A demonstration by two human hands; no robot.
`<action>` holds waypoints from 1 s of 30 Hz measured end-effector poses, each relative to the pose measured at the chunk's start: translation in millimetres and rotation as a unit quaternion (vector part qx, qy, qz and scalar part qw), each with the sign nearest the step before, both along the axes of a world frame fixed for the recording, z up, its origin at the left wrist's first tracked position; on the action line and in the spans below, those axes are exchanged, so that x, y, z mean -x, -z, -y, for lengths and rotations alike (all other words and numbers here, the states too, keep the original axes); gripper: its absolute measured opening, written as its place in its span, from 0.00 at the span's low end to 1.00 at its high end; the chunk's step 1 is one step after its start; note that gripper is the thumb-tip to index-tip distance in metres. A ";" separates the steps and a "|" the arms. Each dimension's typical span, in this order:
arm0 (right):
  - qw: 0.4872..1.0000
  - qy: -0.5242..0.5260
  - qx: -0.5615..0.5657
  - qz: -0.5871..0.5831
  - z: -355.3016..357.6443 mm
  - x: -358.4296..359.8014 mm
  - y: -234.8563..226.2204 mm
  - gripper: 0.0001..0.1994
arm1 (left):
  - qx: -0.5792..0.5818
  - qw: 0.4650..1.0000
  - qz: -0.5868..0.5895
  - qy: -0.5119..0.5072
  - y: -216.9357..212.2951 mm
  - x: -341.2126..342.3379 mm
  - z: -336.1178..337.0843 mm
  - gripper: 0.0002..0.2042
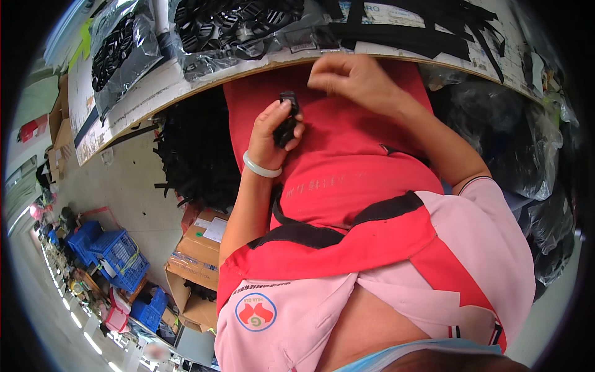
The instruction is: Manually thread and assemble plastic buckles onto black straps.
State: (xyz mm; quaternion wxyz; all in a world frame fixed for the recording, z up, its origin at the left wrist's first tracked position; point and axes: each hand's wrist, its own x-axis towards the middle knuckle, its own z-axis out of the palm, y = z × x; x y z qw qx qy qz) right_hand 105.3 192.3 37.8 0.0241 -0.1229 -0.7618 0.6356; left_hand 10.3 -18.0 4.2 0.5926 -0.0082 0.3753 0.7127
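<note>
Black buckle [286,118] half hidden in left hand [273,133]

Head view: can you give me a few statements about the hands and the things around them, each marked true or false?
1. The left hand holds a small black plastic piece. True.
2. The right hand rests flat on the floor. False: it is raised near the table edge, fingers curled.
3. A pale bangle sits on the left wrist. True.
4. The crates on the floor are red. False: they are blue.
5. Bags of black parts lie on the table. True.
</note>
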 end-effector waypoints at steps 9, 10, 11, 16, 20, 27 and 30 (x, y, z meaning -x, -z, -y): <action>0.829 0.092 -0.508 -0.215 -81.9 14.1 1.2 0.08 | -0.024 0.992 0.123 0.032 8.9 -3.4 -17.7 0.11; 0.876 0.090 -0.449 -0.152 -85.5 14.2 0.3 0.08 | 0.000 0.997 0.073 0.025 6.4 -4.3 -19.1 0.11; 0.914 0.088 -0.386 -0.087 -89.8 14.0 -0.5 0.08 | 0.024 0.999 0.023 0.018 3.6 -5.4 -20.9 0.10; 0.851 0.103 -0.475 -0.199 -65.7 13.5 -60.3 0.06 | 0.085 0.987 -0.134 -0.026 -10.3 -11.7 -25.5 0.09; 0.962 0.073 -0.253 -0.067 -6.6 -8.5 -90.2 0.07 | 0.104 0.967 -0.220 -0.069 -25.4 -12.5 -25.2 0.08; 0.953 0.081 0.254 0.145 23.8 -16.5 -36.3 0.08 | 0.087 0.941 -0.307 -0.113 -24.1 -21.5 -31.9 0.08; 0.943 0.098 0.290 0.133 25.9 -16.7 -27.7 0.09 | 0.077 0.924 -0.353 -0.125 -18.0 -21.0 -31.3 0.08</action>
